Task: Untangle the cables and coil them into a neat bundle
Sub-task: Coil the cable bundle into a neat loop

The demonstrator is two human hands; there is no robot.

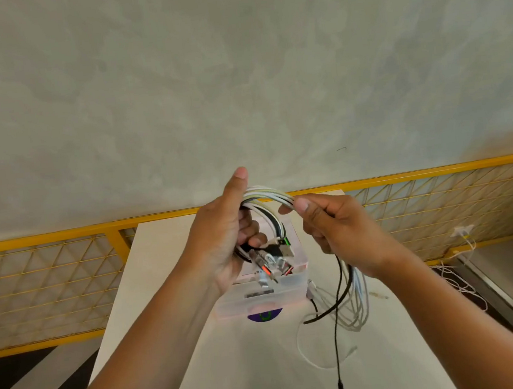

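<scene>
Mottled grey concrete (235,69) fills the upper half of the view, bordered at the far side by one yellow mesh fence (51,273) running from 9 o'clock to 3 o'clock. Nearer stands one white desk (204,374), its long axis pointing from 6 to 12 o'clock, with a single clear plastic box (259,295) on it and a purple round sticker (265,315) showing at the box's 6 o'clock edge. Both hands hold the cables (267,193) up above the box, clear of the desk. The bundle arches crosswise between them, from 9 to 3 o'clock. The left hand (225,238) has its fingers curled round the left end of the bundle, thumb straight and pointing to 12 o'clock, and several USB plugs (274,259) with red and green inserts poke out at its 4 o'clock side. The right hand (338,233) pinches the arch's right end between thumb and fingers. Below that hand the strands hang toward 6 o'clock onto the desk: two black ones and a cluster of white ones whose number cannot be told. One black end plug (341,388) lies at 6 o'clock.
</scene>
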